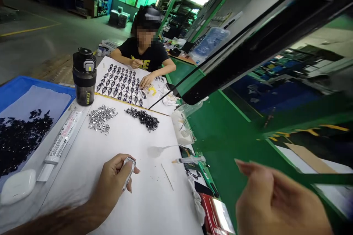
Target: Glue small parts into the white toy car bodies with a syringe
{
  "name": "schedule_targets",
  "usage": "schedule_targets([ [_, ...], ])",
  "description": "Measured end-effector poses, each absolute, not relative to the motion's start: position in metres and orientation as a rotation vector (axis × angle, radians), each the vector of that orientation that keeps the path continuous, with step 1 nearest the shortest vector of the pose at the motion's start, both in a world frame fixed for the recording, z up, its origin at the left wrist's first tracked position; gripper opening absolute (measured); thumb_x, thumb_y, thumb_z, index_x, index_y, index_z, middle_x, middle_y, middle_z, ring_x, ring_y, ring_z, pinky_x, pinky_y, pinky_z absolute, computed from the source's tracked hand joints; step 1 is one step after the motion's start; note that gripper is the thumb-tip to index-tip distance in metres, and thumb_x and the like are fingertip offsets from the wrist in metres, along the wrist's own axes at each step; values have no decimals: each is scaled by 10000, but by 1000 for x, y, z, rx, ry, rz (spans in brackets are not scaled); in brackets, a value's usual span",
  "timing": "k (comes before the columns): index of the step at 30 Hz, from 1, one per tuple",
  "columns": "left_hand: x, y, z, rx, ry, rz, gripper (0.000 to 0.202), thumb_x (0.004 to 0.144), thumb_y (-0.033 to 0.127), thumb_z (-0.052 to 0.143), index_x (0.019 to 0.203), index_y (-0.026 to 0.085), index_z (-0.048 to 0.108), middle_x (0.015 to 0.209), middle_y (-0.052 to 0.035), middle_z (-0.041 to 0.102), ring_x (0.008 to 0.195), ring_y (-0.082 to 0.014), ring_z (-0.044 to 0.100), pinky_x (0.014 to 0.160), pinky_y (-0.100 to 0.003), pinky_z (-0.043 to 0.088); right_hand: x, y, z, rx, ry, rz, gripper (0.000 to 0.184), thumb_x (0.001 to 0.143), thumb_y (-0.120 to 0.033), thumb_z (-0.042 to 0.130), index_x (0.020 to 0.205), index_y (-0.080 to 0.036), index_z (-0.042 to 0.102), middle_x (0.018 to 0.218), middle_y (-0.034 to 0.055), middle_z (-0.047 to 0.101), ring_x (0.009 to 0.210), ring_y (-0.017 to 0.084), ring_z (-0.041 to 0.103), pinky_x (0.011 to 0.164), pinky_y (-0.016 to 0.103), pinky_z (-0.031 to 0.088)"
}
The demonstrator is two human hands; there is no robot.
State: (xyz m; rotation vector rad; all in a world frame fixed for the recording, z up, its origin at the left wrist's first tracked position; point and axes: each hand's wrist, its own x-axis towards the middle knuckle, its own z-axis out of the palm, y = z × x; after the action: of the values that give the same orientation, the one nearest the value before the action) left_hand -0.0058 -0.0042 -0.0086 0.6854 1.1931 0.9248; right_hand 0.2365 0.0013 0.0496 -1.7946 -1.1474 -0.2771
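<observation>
My left hand [114, 181] rests low on the white table sheet [132, 205], fingers pinched round a small silver metal part [129, 170]. My right hand [273, 202] hovers off the table's right side above the green floor, fingers loosely curled with nothing visible in them. Between the hands lie a thin stick [167, 177] and a syringe [189, 160]. Farther up the sheet sit a pile of silver parts [101, 117] and a pile of black parts [143, 117].
A dark water bottle [84, 76] stands at the sheet's far left. A glue tube [61, 141], white case [18, 186] and blue tray [16, 88] of black parts lie left. Opposite, a person in black works over rows of parts [120, 84].
</observation>
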Motion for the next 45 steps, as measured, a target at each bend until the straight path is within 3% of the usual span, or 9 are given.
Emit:
schedule_targets([
  [4,-6,-6,-9,713,1189,926,281,817,438,557,858,166,618,898,-69,707,452,-59,436,465,-235,276,283,76,46,-1891,-1356,-175,405,837,-495,523,952,-151,703,896,158,747,888,322,721,877,485,547],
  [7,-7,-7,-10,732,1175,929,286,822,440,552,847,164,623,851,-59,703,438,-54,402,474,-243,282,301,110,22,-1883,-1515,-83,448,767,-497,580,1043,-170,711,903,125,765,864,301,734,796,430,575],
  [9,-7,-7,-12,744,1172,923,282,821,430,552,848,160,627,810,-54,699,426,-55,393,480,-251,295,305,122,7,-1847,-1592,-55,476,773,-499,579,1115,-191,700,928,102,772,856,277,738,772,398,580],
  [19,-9,-7,-19,803,1122,880,221,861,349,521,827,160,629,780,-33,689,413,-50,392,505,-263,334,311,144,-11,-1774,-1600,-93,417,795,-547,554,902,-198,756,824,84,775,823,276,742,755,360,573],
  [27,-8,-5,-18,799,1128,846,212,861,345,517,825,166,624,810,-43,699,420,-52,401,487,-257,319,309,140,-22,-1777,-1447,-205,433,828,-538,520,912,-177,743,835,101,775,783,255,738,741,346,566],
  [33,-7,-5,-13,803,1146,835,205,862,351,512,808,175,601,799,-29,687,428,-56,400,489,-258,324,302,137,-1,-1701,-1505,-254,342,801,-508,587,818,-202,738,747,64,757,683,234,726,656,327,568],
  [39,-6,-6,-11,810,1171,804,234,881,359,501,840,167,628,824,-30,690,446,-57,418,501,-261,318,232,80,58,-1378,-1145,-531,303,895,-387,638,1088,-168,718,971,137,743,871,274,728,806,437,589],
  [42,-6,-6,-10,827,1204,784,252,887,376,505,872,165,641,835,-36,700,451,-62,443,497,-260,309,180,36,53,-1157,-1118,-294,182,886,-205,676,1059,-198,732,859,56,735,788,219,729,739,396,613],
  [45,-4,-6,-11,837,1223,778,270,895,409,513,889,170,638,894,-56,719,476,-72,492,488,-252,308,149,7,23,-1032,-1357,-54,374,830,-20,664,1140,-222,713,930,37,755,798,195,731,712,381,632],
])
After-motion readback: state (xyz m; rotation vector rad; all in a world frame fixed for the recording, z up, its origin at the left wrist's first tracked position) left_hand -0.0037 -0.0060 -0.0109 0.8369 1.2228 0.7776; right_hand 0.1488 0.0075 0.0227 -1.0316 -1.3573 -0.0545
